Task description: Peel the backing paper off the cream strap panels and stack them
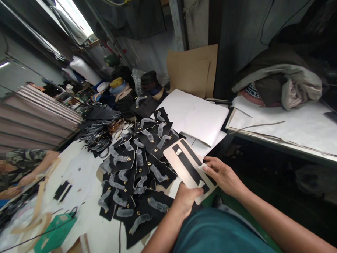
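Over the table's edge, my left hand (186, 198) grips the lower end of a flat beige panel (171, 153), with its thumb on top. The panel bears black strips (191, 168) along its length, and small white bits show near both ends of the middle one. At the panel's right edge my right hand (222, 175) is closed, thumb against fingers, with a small white piece (202, 166) at the fingertips. Whether it also grips the panel is unclear. Left of my hands lies a heap of black pieces (159, 159) with gold-coloured fittings and parts wrapped in clear plastic.
White sheets (196, 114) lie behind the heap, with brown cardboard (189, 72) upright beyond. A cap and clothing (280, 84) rest on the right-hand table (301, 123). Black bundles (99, 124) and a green object (55, 231) are at left, where another person's arm (42, 166) reaches in.
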`<state>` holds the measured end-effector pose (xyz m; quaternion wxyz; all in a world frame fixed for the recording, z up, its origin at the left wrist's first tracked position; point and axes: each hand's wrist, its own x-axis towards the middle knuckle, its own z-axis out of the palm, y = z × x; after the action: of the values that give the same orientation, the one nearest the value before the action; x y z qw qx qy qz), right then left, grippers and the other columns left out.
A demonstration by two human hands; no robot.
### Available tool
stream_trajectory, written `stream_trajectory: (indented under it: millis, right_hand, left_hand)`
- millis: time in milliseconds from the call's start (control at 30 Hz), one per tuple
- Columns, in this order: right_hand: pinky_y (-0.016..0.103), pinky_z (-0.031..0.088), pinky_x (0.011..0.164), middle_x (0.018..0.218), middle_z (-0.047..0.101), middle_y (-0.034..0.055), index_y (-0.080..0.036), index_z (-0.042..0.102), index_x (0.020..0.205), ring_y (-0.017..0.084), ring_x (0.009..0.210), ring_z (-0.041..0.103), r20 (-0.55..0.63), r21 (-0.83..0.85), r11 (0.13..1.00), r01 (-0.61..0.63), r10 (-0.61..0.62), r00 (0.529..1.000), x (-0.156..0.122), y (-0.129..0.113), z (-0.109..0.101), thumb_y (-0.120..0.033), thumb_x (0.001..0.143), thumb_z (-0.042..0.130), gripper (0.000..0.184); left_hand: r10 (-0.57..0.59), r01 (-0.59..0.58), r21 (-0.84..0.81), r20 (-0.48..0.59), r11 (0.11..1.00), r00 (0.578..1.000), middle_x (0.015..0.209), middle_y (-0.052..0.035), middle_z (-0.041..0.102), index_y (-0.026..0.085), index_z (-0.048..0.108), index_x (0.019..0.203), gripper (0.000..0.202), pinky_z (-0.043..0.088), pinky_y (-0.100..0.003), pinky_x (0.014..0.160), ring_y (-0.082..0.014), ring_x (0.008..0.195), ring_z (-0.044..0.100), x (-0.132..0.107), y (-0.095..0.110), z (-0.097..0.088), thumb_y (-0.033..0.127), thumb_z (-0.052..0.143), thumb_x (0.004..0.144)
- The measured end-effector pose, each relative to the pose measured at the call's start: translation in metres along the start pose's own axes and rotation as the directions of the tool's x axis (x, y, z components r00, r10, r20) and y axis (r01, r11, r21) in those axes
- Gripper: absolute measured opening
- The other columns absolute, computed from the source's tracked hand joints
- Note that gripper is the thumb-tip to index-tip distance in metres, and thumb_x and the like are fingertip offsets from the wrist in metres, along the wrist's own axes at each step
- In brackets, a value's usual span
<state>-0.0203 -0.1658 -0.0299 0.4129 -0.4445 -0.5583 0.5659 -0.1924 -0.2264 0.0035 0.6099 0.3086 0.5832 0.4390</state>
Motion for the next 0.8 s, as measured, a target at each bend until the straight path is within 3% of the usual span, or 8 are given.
stream_trajectory:
  millis: [67,133,233,300,400,533,667,800]
  right_hand:
    - [0.029,0.049,0.069,0.086,0.067,0.0027,-0.019,0.07,0.083,0.019,0.078,0.063,0.134,0.012,0.994,-0.106,0.103,0.986,-0.002,-0.004,-0.003,-0.058,0.094,0.06,0.042]
    - [0.027,0.044,0.06,0.073,0.062,-0.0008,-0.018,0.068,0.082,0.016,0.065,0.056,0.163,0.021,0.991,-0.135,0.13,0.978,-0.009,-0.01,-0.003,-0.058,0.095,0.058,0.044]
    - [0.026,0.046,0.067,0.081,0.062,0.0004,-0.018,0.065,0.08,0.016,0.074,0.058,0.084,0.019,0.999,-0.038,0.037,0.996,-0.023,-0.015,0.0,-0.053,0.098,0.058,0.039]
    - [0.027,0.047,0.07,0.083,0.06,0.001,-0.019,0.064,0.079,0.017,0.077,0.058,0.073,-0.007,1.0,0.027,-0.026,0.997,-0.03,-0.014,0.002,-0.05,0.099,0.057,0.038]
    - [0.029,0.048,0.071,0.083,0.057,0.0014,-0.02,0.065,0.078,0.017,0.076,0.058,0.115,-0.046,0.992,0.116,-0.11,0.987,-0.036,-0.012,0.004,-0.048,0.101,0.055,0.038]
    - [0.03,0.049,0.072,0.085,0.057,0.0024,-0.02,0.064,0.079,0.018,0.079,0.059,0.132,-0.072,0.977,0.203,-0.192,0.972,-0.043,-0.011,0.002,-0.045,0.103,0.053,0.037]
    - [0.029,0.049,0.073,0.086,0.058,0.0032,-0.02,0.064,0.081,0.019,0.081,0.061,0.126,-0.077,0.978,0.194,-0.183,0.975,-0.052,-0.01,-0.006,-0.045,0.104,0.052,0.036]
    - [0.029,0.049,0.073,0.086,0.058,0.0028,-0.02,0.063,0.079,0.019,0.081,0.061,0.075,-0.049,0.985,0.164,-0.161,0.984,-0.063,-0.006,-0.017,-0.046,0.103,0.053,0.037]
  left_hand:
    - [-0.04,0.044,-0.03,0.128,0.999,0.991,0.115,-0.0159,0.077,0.012,0.075,0.116,0.06,0.055,-0.045,0.098,-0.0344,0.106,0.071,-0.01,0.007,0.001,0.021,0.092,0.059]
    - [-0.073,0.072,0.012,0.157,0.997,0.985,0.112,-0.0175,0.077,0.011,0.076,0.114,0.057,0.057,-0.043,0.093,-0.0339,0.102,0.072,-0.014,0.018,-0.005,0.033,0.094,0.064]
    - [-0.041,0.04,0.085,0.003,0.996,0.999,0.1,-0.0167,0.078,0.011,0.077,0.106,0.054,0.059,-0.034,0.073,-0.0277,0.085,0.074,-0.004,0.034,-0.02,0.054,0.085,0.074]
    - [0.009,-0.007,0.021,-0.112,1.0,0.994,0.101,-0.0155,0.078,0.012,0.075,0.108,0.058,0.058,-0.032,0.07,-0.0255,0.084,0.074,0.008,0.043,-0.026,0.061,0.08,0.078]
    - [0.058,-0.079,-0.111,-0.18,0.991,0.982,0.114,-0.016,0.076,0.014,0.071,0.12,0.062,0.06,-0.035,0.08,-0.0268,0.095,0.074,0.023,0.053,-0.021,0.057,0.083,0.076]
    - [0.133,-0.166,-0.121,-0.238,0.979,0.962,0.117,-0.0155,0.076,0.014,0.07,0.12,0.06,0.058,-0.038,0.093,-0.0285,0.103,0.074,0.034,0.057,0.002,0.041,0.091,0.071]
    - [0.097,-0.136,-0.137,-0.263,0.981,0.96,0.106,-0.0139,0.079,0.013,0.072,0.109,0.054,0.06,-0.037,0.088,-0.0277,0.095,0.076,0.038,0.053,0.018,0.033,0.095,0.064]
    - [0.058,-0.088,-0.134,-0.214,0.987,0.975,0.1,-0.0125,0.08,0.014,0.071,0.107,0.053,0.061,-0.037,0.083,-0.0264,0.087,0.077,0.041,0.046,0.03,0.026,0.094,0.062]
